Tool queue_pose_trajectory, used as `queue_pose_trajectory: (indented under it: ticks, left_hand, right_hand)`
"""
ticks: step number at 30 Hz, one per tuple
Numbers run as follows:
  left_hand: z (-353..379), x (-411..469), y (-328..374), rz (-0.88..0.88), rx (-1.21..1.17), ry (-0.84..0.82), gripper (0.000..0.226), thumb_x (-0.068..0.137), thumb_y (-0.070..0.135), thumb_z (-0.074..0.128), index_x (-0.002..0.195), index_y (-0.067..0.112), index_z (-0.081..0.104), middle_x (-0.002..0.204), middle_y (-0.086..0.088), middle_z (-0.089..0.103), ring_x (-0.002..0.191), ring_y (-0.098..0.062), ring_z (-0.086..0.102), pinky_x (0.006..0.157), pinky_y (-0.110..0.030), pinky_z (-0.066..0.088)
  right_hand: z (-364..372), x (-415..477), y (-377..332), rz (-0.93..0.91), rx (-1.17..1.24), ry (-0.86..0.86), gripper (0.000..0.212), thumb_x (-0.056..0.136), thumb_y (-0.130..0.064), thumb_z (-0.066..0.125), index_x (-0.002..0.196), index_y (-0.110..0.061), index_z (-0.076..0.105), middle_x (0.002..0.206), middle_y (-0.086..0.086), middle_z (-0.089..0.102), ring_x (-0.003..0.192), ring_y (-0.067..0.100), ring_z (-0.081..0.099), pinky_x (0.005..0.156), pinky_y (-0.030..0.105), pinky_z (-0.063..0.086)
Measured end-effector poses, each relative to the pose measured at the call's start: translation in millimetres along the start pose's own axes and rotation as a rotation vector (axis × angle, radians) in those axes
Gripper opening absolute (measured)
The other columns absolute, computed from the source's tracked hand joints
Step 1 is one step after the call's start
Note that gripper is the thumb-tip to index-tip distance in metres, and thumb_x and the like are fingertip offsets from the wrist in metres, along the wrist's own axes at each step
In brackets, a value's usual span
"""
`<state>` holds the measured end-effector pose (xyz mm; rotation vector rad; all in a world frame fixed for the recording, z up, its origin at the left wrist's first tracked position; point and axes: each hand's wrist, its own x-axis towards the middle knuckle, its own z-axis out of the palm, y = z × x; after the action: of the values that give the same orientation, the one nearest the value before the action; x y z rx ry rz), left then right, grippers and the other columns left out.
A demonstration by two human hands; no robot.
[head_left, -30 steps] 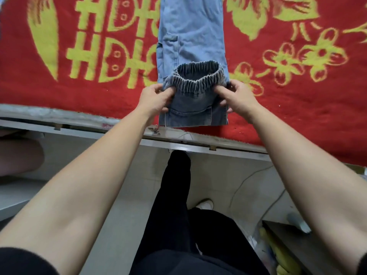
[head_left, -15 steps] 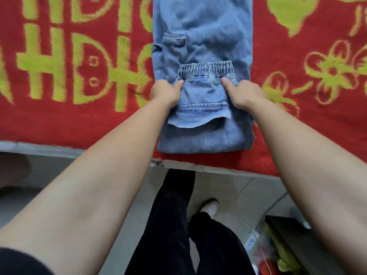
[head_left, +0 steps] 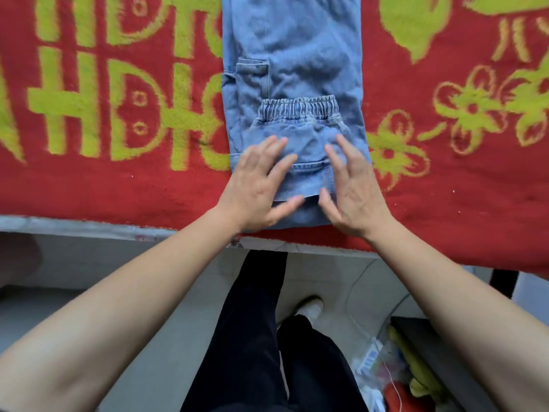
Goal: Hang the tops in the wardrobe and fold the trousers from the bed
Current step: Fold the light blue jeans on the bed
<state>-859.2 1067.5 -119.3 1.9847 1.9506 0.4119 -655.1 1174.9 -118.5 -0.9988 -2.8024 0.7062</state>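
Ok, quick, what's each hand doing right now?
Left hand: open, fingers spread over the folded jeans, gripping nothing.
Right hand: open, fingers spread over the same jeans.

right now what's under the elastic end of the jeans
The elastic end lies folded onto the rest of the jeans, which lie on the red blanket. The left hand and right hand cover its near part; anything between the layers is hidden.

The trousers lie on the blanket near the front edge of the bed, their top end folded over onto the legs. The left hand rests on the fold's left side, the right hand on its right.
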Motion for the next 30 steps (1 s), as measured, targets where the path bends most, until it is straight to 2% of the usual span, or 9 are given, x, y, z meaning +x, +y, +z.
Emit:
queue_pose_trajectory:
  ticks: [3,7,9,13,16,18,22,26,30]
  left_hand:
    - [8.1,-2.7,3.7,-0.011,0.293,-0.449,0.135,0.06,0.09,0.051,0.156,0.006,0.004,0.162,-0.021,-0.004,0.149,-0.038,-0.004,0.116,-0.061,0.009]
    - [23.6,9.3,10.6,-0.088,0.407,-0.54,0.134,0.064,0.056,0.074,0.152,0.006,-0.014,0.159,-0.024,-0.017,0.148,-0.042,-0.011,0.115,-0.065,0.004]
    - [24.8,15.4,15.2,-0.131,0.37,-0.568,0.121,0.069,0.041,0.071,0.154,0.008,-0.008,0.16,-0.022,-0.014,0.148,-0.04,-0.008,0.116,-0.064,0.006]
    - [2.8,31.6,14.2,-0.209,0.153,-0.604,0.091,0.072,0.028,0.067,0.15,0.01,0.022,0.162,-0.015,0.009,0.148,-0.032,0.015,0.116,-0.054,0.021]
    - [-24.3,37.8,16.0,-0.246,-0.035,-0.579,0.059,0.074,0.026,0.066,0.128,0.013,0.046,0.138,-0.011,0.048,0.125,-0.03,0.049,0.099,-0.041,0.044]
    - [-38.8,32.2,24.7,-0.283,-0.083,-0.592,0.049,0.074,0.028,0.066,0.119,0.017,0.05,0.121,-0.008,0.059,0.109,-0.031,0.058,0.084,-0.036,0.047]
    - [-57.6,-3.5,55.7,-0.32,-0.214,-0.704,0.046,0.074,0.029,0.069,0.116,0.02,0.053,0.11,-0.004,0.064,0.097,-0.024,0.06,0.072,-0.028,0.04]
    - [-67.6,-44.9,85.5,-0.362,-0.39,-0.908,0.037,0.067,0.025,0.069,0.102,0.02,0.058,0.103,-0.002,0.066,0.095,-0.022,0.061,0.076,-0.032,0.048]
    - [-89.4,-46.3,80.9,-0.444,-0.548,-0.95,0.041,0.057,0.031,0.061,0.095,0.014,0.063,0.088,0.002,0.067,0.083,-0.016,0.061,0.073,-0.032,0.047]
  right_hand:
    - [5.6,-25.6,-1.6,-0.106,-0.184,-0.267,0.099,0.075,-0.043,0.061,0.152,0.005,0.023,0.158,0.033,0.011,0.149,0.045,0.01,0.118,0.057,0.02]
    - [19.2,-25.0,0.4,-0.008,-0.423,-0.432,0.097,0.08,-0.023,0.061,0.157,-0.003,0.004,0.161,0.028,-0.004,0.149,0.045,-0.003,0.121,0.055,0.011]
    - [24.0,-18.6,-2.5,0.034,-0.421,-0.437,0.088,0.085,-0.01,0.054,0.157,-0.005,0.004,0.162,0.026,-0.002,0.15,0.044,0.002,0.121,0.052,0.013]
    - [10.8,-8.5,-12.4,0.093,-0.361,-0.505,0.082,0.086,-0.011,0.059,0.157,-0.009,0.017,0.162,0.022,0.015,0.146,0.038,0.025,0.116,0.045,0.027]
    - [-19.4,-1.8,-22.4,0.123,-0.244,-0.514,0.079,0.08,-0.014,0.064,0.152,-0.016,0.032,0.154,0.014,0.036,0.133,0.031,0.046,0.102,0.043,0.045]
    - [-40.1,-5.1,-30.9,0.095,-0.214,-0.493,0.063,0.077,-0.015,0.06,0.139,-0.018,0.047,0.135,0.009,0.054,0.119,0.031,0.057,0.09,0.04,0.05]
    - [-68.7,-39.0,-50.1,0.059,-0.197,-0.546,0.038,0.075,-0.019,0.056,0.113,-0.022,0.059,0.107,0.009,0.07,0.1,0.034,0.064,0.07,0.032,0.042]
    - [-96.2,-72.5,-68.7,0.136,-0.057,-0.839,0.018,0.072,-0.026,0.063,0.089,-0.025,0.059,0.068,-0.004,0.063,0.079,0.026,0.066,0.057,0.026,0.04]
    - [-127.9,-52.4,-64.5,0.257,0.102,-0.968,0.022,0.067,-0.032,0.069,0.088,-0.036,0.061,0.076,-0.01,0.066,0.073,0.013,0.063,0.054,0.024,0.044]
